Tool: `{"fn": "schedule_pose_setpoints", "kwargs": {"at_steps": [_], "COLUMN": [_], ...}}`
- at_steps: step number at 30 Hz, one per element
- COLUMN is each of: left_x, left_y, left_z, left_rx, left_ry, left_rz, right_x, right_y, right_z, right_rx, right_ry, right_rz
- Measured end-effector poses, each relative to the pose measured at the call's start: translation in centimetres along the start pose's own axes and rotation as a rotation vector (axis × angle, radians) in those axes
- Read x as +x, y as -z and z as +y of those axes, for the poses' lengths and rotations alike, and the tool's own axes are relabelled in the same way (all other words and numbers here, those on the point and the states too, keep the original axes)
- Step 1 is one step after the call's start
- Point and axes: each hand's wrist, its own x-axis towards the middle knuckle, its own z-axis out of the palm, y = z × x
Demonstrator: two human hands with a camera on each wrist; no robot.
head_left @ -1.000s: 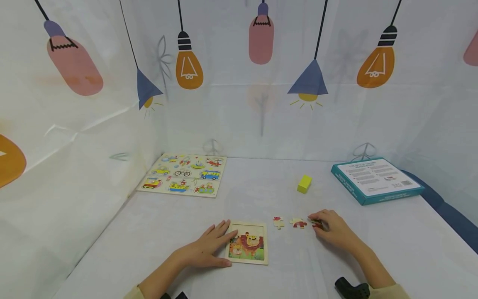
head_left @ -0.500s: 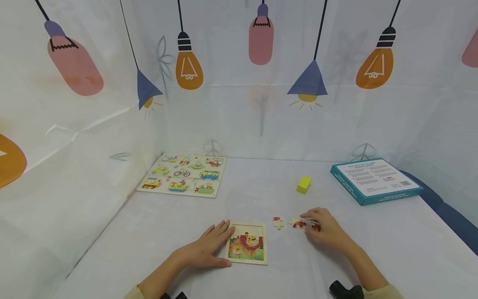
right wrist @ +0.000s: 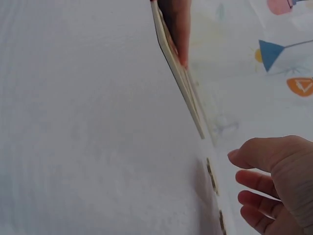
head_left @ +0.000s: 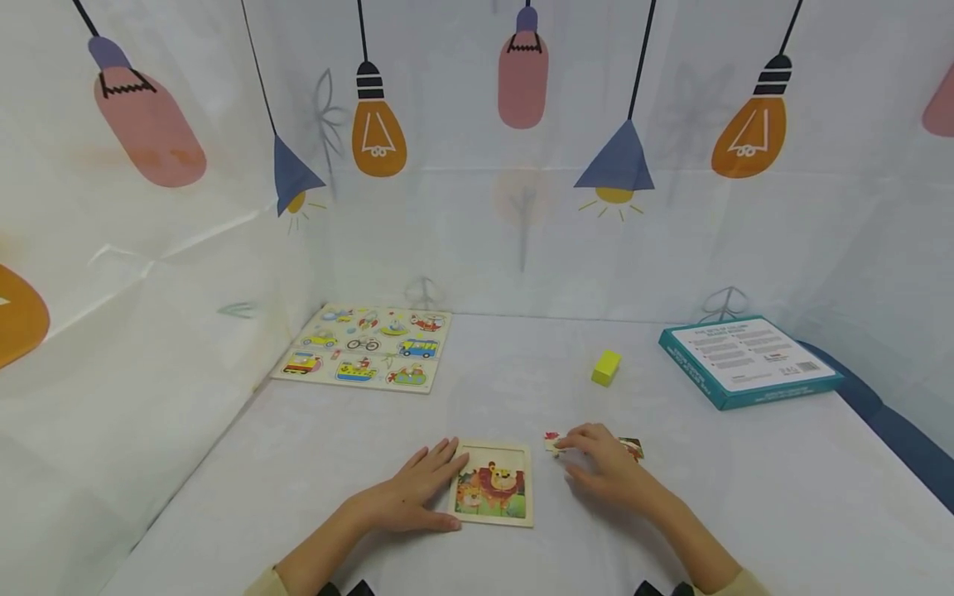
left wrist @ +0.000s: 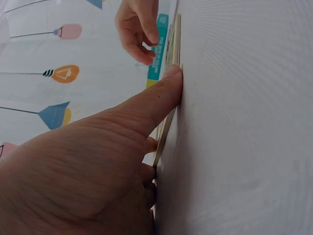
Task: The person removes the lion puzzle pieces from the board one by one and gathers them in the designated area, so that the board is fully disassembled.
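A small framed jigsaw puzzle (head_left: 493, 488) with a lion picture lies flat on the table; its upper strip is bare wood. My left hand (head_left: 406, 499) rests along its left side, fingers spread and straight, and in the left wrist view the thumb (left wrist: 171, 81) lies against the frame's edge. To the right of the frame, my right hand (head_left: 605, 468) hovers with loosely bent fingers, holding nothing. Its fingertips are right at a red-and-cream puzzle piece (head_left: 551, 438). A darker piece (head_left: 632, 448) shows behind the hand, which hides the middle one.
At the back left lies a vehicle picture board (head_left: 365, 348). A yellow block (head_left: 607, 367) stands beyond the right hand, and a teal box (head_left: 749, 361) lies at the back right. A white sheet printed with lamps (head_left: 477, 240) closes off the back and sides.
My right hand has slid left, bringing the rightmost piece up beside the middle one and letting go of it. It is now over the left piece. The left hand stays on the frame.
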Motion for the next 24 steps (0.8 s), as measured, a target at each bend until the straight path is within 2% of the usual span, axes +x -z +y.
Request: {"fn": "schedule_pose_setpoints", "kwargs": {"at_steps": [5,13,18,24], "left_x": [0.1,0.1,0.0,-0.1], "left_y": [0.0,-0.1,-0.3,-0.4], "left_z": [-0.1,-0.1,-0.2,-0.3], "left_rx": [0.005,0.021,0.028,0.015], "left_ry": [0.001,-0.002,0.0,-0.006], "left_rz": [-0.001,0.009,0.012,0.008], "right_x": [0.6,2.0,3.1,4.3], "right_y": [-0.7,-2.1,-3.2,-4.0], "right_z": [-1.0,-2.4,-3.8,-5.6], "right_rx": [0.027,0.007,0.021,0.063], "right_ry": [0.067,0.195,0.248,0.265], "right_rz": [-0.016,-0.037,-0.081,-0.176]}}
